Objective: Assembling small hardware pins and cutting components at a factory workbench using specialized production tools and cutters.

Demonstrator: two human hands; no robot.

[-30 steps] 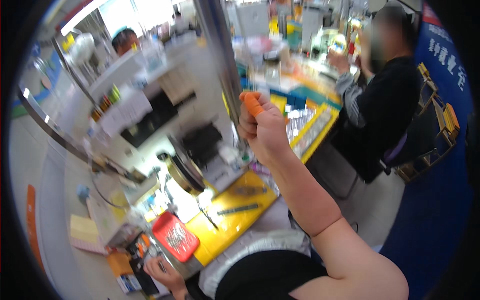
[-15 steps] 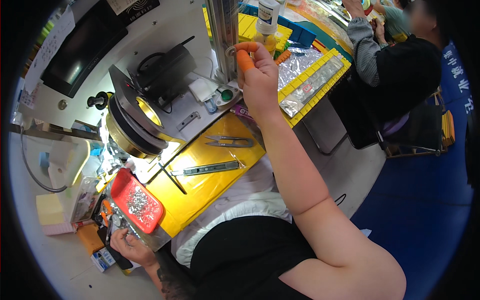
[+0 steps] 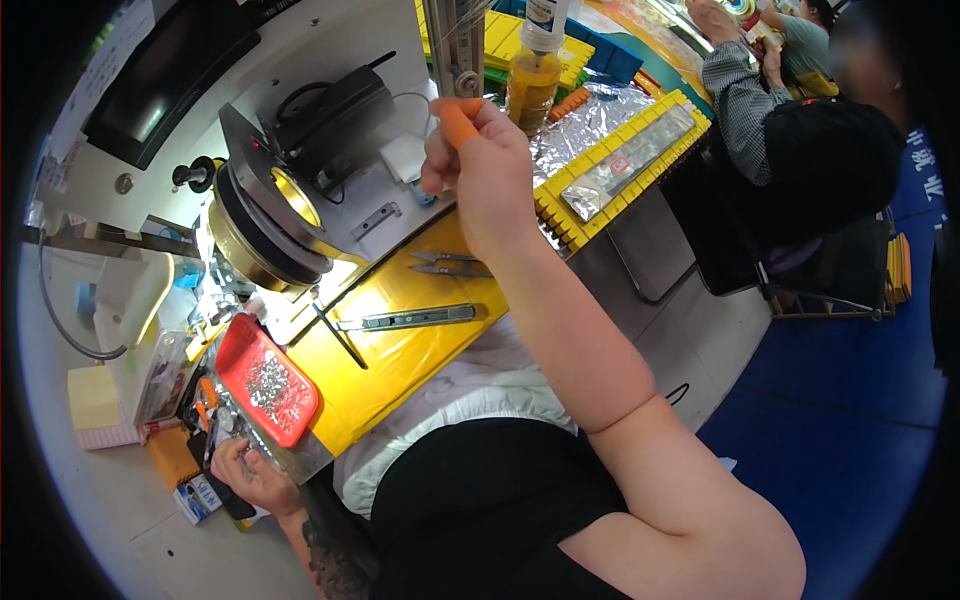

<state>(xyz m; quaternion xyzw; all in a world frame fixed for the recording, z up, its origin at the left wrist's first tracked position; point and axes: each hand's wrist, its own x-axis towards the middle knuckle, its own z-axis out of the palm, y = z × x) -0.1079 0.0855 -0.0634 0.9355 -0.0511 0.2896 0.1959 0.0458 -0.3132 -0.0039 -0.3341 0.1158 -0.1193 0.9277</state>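
My right hand (image 3: 485,175) is raised in front of the metal post (image 3: 462,45), with an orange finger cot (image 3: 457,125) on it. Its fingers are bent and apart, and I see nothing between them. My left hand (image 3: 255,477) is curled beside the lower end of a red tray (image 3: 310,395); its closed fingers hide whatever they may hold. Small shiny metal pieces (image 3: 272,385) lie in that tray. On the yellow mat (image 3: 350,415) are a utility knife (image 3: 420,318) and thread snips (image 3: 440,265), partly covered by my right arm.
A round lit machine head (image 3: 265,235) stands left of the mat, below a dark screen (image 3: 165,75). Behind my right hand are a bottle of amber liquid (image 3: 533,85) and a yellow ridged tray (image 3: 660,150). A person (image 3: 830,150) in black sits at the far right.
My right hand has come away from the round fitting on the post, moving left and down. My left hand has shifted slightly. The whole view has also moved a little.
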